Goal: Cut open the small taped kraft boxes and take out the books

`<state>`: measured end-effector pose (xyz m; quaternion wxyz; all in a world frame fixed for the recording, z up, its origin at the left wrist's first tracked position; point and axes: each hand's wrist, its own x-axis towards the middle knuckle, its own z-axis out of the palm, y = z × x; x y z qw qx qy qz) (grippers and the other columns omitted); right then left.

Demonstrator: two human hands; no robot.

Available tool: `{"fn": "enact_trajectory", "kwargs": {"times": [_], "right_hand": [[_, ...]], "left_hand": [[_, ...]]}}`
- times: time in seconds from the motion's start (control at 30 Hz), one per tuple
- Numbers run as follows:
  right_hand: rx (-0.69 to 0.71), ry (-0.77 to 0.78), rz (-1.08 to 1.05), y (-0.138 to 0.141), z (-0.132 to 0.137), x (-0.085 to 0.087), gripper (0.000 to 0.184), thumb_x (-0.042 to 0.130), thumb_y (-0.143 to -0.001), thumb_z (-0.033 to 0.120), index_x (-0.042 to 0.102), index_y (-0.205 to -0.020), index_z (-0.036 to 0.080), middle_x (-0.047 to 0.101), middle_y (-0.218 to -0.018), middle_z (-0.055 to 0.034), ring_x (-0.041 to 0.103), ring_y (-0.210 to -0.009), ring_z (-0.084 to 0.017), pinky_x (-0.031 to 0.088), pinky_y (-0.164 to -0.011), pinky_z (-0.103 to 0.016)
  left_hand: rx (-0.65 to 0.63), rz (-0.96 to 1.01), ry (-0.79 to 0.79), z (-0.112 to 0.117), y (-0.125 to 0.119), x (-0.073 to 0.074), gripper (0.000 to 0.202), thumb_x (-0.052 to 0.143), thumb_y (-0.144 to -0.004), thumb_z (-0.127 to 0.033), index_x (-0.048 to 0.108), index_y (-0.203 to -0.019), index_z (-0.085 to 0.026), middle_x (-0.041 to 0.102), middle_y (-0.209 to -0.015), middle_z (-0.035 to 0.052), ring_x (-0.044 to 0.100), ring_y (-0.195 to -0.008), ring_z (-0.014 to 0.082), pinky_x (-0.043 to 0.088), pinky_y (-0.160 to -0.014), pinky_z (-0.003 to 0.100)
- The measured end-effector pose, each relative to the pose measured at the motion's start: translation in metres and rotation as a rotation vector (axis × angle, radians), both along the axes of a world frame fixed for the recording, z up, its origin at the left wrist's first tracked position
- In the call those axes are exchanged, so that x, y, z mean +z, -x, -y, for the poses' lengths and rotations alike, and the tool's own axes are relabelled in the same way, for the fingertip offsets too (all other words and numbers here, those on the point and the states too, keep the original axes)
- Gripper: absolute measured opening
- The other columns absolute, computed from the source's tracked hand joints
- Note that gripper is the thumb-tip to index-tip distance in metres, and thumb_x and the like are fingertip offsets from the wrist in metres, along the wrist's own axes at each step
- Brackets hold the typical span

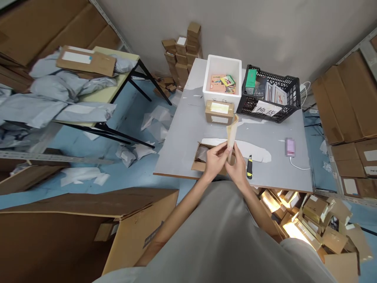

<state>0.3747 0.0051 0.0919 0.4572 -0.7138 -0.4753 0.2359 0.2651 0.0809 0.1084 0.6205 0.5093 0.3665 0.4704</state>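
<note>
A thin cream-coloured folded paper (232,131) stands nearly upright between my two hands, its top edge curling. My left hand (216,160) pinches its lower left side, while my right hand (238,166) grips the lower right side. Whether anything lies inside the fold cannot be made out. Beneath my hands an open small cardboard box (198,166) sits at the table's front edge, with greyish wrapping in it and partly covered by my left hand. Just right of my right hand lies a black and yellow utility knife (249,167). A white paper sheet (255,152) spreads behind it.
On the grey table (179,137) stand a white bin (222,96) with small boxes, a black crate (268,110) of books, a closed carton (219,113) and a charging phone (290,147). A large open carton (141,228) is at left; discarded boxes (335,239) pile at right.
</note>
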Motion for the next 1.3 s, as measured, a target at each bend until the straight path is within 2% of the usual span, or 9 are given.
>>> {"fn": "enact_trajectory", "kwargs": {"times": [0.13,0.33,0.47,0.63,0.77,0.93,1.07,1.17,1.3], "right_hand": [[-0.138,-0.048,-0.230,-0.010,-0.003,-0.004,0.046,0.055,-0.109,0.058,0.078,-0.131,0.025,0.087,-0.128,-0.0139,0.081,-0.122,-0.033,0.066,-0.109,-0.048],[-0.166,-0.125,-0.473,-0.026,0.003,-0.010,0.043,0.069,-0.101,0.063,0.076,-0.120,0.026,0.086,-0.121,-0.0085,0.081,-0.112,-0.029,0.067,-0.102,-0.043],[-0.181,-0.144,-0.550,-0.027,0.007,-0.010,0.044,0.073,-0.099,0.063,0.076,-0.124,0.026,0.086,-0.126,-0.0074,0.081,-0.113,-0.028,0.066,-0.105,-0.043],[-0.160,-0.123,-0.564,-0.028,0.006,-0.013,0.055,0.074,-0.097,0.070,0.078,-0.127,0.024,0.087,-0.127,-0.0097,0.082,-0.116,-0.030,0.068,-0.105,-0.044],[-0.182,-0.154,-0.519,-0.030,0.006,-0.015,0.070,0.076,-0.098,0.073,0.076,-0.145,0.021,0.081,-0.148,-0.0154,0.077,-0.137,-0.034,0.064,-0.118,-0.050],[-0.277,-0.211,-0.325,-0.022,0.009,-0.010,0.073,0.071,-0.105,0.072,0.071,-0.160,0.024,0.065,-0.173,-0.0143,0.057,-0.166,-0.033,0.043,-0.141,-0.058],[-0.128,-0.188,-0.449,-0.010,0.005,-0.006,0.072,0.083,-0.097,0.072,0.078,-0.149,0.022,0.079,-0.153,-0.0163,0.074,-0.145,-0.035,0.062,-0.123,-0.051],[-0.194,-0.191,-0.478,-0.014,0.003,-0.005,0.060,0.081,-0.096,0.073,0.083,-0.124,0.021,0.088,-0.121,-0.0112,0.082,-0.115,-0.030,0.068,-0.102,-0.041],[-0.251,-0.205,-0.664,-0.027,0.009,-0.006,0.056,0.081,-0.095,0.073,0.081,-0.117,0.022,0.089,-0.113,-0.0077,0.083,-0.103,-0.027,0.069,-0.092,-0.038]], "left_hand": [[-0.056,0.031,0.015,0.003,-0.004,-0.003,0.038,0.090,-0.093,-0.061,0.090,-0.109,-0.026,0.089,-0.123,0.0132,0.085,-0.122,0.0339,0.068,-0.113,0.054],[0.100,-0.131,-0.033,-0.024,0.017,-0.016,0.027,0.088,-0.090,-0.052,0.081,-0.094,-0.026,0.086,-0.118,0.0104,0.082,-0.115,0.0299,0.069,-0.102,0.048],[0.035,-0.113,0.063,-0.029,0.021,-0.019,0.032,0.087,-0.089,-0.051,0.082,-0.107,-0.025,0.086,-0.119,0.0101,0.081,-0.115,0.0288,0.067,-0.103,0.045],[-0.145,-0.022,0.271,-0.021,0.016,-0.016,0.047,0.097,-0.080,-0.063,0.088,-0.100,-0.021,0.088,-0.108,0.0093,0.083,-0.107,0.0317,0.068,-0.093,0.042],[-0.104,0.005,0.249,-0.019,0.015,-0.018,0.054,0.103,-0.073,-0.064,0.089,-0.099,-0.019,0.089,-0.104,0.0087,0.083,-0.100,0.0289,0.067,-0.089,0.039],[0.022,-0.067,0.107,-0.012,0.011,-0.022,0.052,0.096,-0.084,-0.068,0.092,-0.104,-0.020,0.090,-0.109,0.0102,0.084,-0.102,0.0295,0.069,-0.096,0.044],[-0.087,-0.136,-0.083,0.007,0.000,-0.022,0.047,0.085,-0.097,-0.065,0.093,-0.115,-0.022,0.087,-0.135,0.0143,0.082,-0.127,0.0346,0.069,-0.110,0.050],[-0.279,-0.195,-0.177,0.014,-0.001,-0.026,0.042,0.081,-0.101,-0.062,0.092,-0.117,-0.025,0.080,-0.151,0.0153,0.074,-0.145,0.0355,0.067,-0.115,0.049],[-0.105,-0.262,-0.072,-0.001,0.015,-0.037,0.060,0.087,-0.094,-0.066,0.086,-0.135,-0.023,0.078,-0.153,0.0183,0.078,-0.134,0.0341,0.070,-0.106,0.048]]}}
